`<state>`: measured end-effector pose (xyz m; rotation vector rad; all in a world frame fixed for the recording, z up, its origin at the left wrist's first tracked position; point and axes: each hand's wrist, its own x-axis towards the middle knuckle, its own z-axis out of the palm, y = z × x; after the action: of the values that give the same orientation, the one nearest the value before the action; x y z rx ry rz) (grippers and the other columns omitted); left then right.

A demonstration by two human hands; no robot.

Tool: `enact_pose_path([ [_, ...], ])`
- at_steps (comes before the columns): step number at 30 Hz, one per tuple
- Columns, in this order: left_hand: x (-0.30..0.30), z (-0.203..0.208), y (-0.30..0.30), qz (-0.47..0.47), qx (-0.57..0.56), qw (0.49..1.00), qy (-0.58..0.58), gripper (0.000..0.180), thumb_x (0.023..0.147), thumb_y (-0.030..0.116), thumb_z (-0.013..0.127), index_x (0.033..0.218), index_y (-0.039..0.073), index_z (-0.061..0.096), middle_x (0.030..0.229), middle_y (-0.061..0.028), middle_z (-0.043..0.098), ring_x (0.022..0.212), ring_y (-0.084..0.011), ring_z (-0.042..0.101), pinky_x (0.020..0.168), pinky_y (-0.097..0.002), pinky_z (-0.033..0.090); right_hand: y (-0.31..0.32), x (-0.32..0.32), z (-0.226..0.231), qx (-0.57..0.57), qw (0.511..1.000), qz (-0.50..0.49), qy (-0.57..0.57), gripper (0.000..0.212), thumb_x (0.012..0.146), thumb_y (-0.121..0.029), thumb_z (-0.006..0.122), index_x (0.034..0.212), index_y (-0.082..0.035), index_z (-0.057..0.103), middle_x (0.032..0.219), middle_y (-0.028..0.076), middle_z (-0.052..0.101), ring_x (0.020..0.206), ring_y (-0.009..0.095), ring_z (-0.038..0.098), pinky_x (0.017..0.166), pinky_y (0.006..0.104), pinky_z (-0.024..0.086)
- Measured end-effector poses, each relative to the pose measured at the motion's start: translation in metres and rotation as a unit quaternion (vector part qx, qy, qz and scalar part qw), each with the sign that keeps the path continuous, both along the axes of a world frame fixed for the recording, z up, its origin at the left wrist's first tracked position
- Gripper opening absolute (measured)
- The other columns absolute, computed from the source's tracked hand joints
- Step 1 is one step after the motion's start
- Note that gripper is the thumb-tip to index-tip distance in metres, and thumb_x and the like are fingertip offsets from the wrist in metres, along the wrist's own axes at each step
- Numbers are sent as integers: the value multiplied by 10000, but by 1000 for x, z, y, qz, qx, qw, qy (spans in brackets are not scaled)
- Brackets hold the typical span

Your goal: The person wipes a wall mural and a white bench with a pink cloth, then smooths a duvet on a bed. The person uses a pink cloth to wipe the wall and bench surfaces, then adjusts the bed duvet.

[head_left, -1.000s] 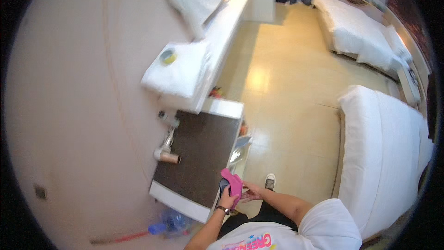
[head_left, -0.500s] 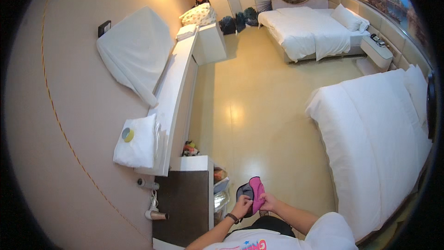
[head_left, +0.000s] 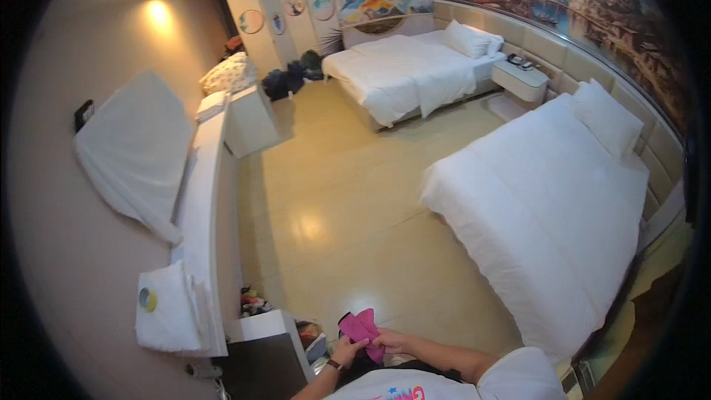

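Both hands grip a pink cloth (head_left: 361, 330): left hand (head_left: 348, 350) below it, right hand (head_left: 392, 341) beside. Bare glossy floor (head_left: 333, 200) stretches ahead; the dark cabinet (head_left: 259, 367) edge lies close left.

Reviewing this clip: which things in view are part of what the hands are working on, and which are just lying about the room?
In hand:
- bright pink cloth, gripped by left hand and right hand

Lying about:
- two white-sheeted beds, the nearer and the farther
- folded white towel stack on the long white counter
- dark bags on the floor
- white bedside table
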<state>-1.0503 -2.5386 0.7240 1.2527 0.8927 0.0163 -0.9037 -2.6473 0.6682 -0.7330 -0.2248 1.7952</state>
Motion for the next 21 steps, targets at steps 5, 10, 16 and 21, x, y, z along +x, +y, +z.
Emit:
enact_pose_path([
  [5, 55, -7, 62, 48, -73, 991, -100, 287, 785, 76, 734, 1015, 36, 567, 902, -44, 628, 813, -155, 596, 758, -293, 492, 33, 49, 55, -130, 982, -49, -130, 483, 857, 37, 516, 1326, -42, 435, 1118, 78, 613, 988, 181, 612, 856, 325, 510],
  [10, 120, 30, 119, -8, -22, 993, -116, 317, 807, 9, 665, 1061, 41, 478, 968, -57, 577, 879, -169, 580, 769, -310, 500, 75, 95, 79, 68, 955, -70, -281, 522, 920, -49, 538, 1404, -70, 344, 1176, 70, 565, 1059, 169, 574, 887, 339, 508],
  [16, 189, -3, 146, -119, -100, 978, -139, 327, 857, -19, 513, 1169, 17, 422, 1093, -120, 556, 990, -229, 595, 863, -350, 518, 124, 116, 45, -86, 955, -226, -172, 353, 891, -76, 584, 1235, -30, 521, 1092, 89, 613, 958, 178, 618, 820, 319, 529],
  [21, 261, 35, 137, -190, -196, 948, -164, 315, 906, -10, 518, 1206, 16, 428, 1101, -138, 592, 1015, -240, 612, 848, -343, 527, 103, 172, 56, -144, 912, -286, -257, 274, 900, -73, 582, 1159, 15, 573, 1026, 82, 645, 944, 191, 633, 856, 342, 527],
])
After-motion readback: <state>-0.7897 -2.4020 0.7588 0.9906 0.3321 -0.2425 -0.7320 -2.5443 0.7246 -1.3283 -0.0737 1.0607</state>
